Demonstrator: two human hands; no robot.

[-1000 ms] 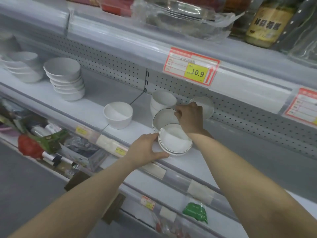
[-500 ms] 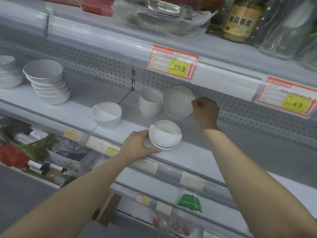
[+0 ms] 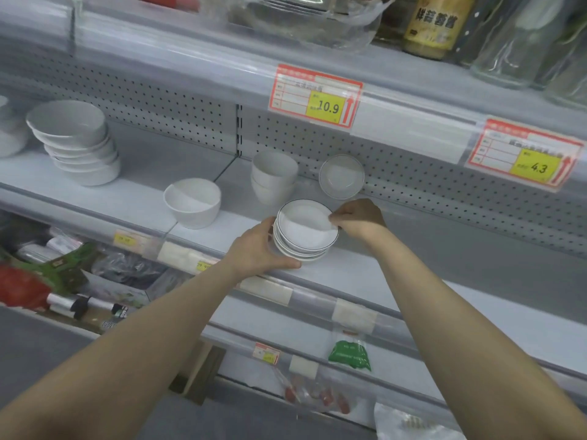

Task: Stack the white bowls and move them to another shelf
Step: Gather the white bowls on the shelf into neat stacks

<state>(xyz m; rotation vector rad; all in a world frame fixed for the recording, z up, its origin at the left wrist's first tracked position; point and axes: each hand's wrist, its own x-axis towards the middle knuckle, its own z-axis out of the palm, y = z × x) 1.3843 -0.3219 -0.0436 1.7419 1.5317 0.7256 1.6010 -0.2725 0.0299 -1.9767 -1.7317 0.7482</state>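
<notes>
A short stack of shallow white bowls with dark rims (image 3: 305, 235) sits near the front of the grey shelf (image 3: 397, 274). My left hand (image 3: 259, 246) cups the stack's left side, thumb along its base. My right hand (image 3: 357, 217) pinches the right rim of the top bowl, which lies a little askew on the stack. One more dark-rimmed bowl (image 3: 341, 176) leans on edge against the perforated back panel, just behind my right hand.
Two stacked white cups (image 3: 273, 176) stand behind the stack, a deeper white bowl (image 3: 192, 201) to its left, and a pile of larger bowls (image 3: 81, 144) far left. Price tags (image 3: 316, 96) hang from the shelf above. Packaged goods fill the lower shelf.
My right hand has brought the bowl it held upright at the back panel down onto the stack. Another bowl now shows leaning against the panel. My left hand stays on the stack.
</notes>
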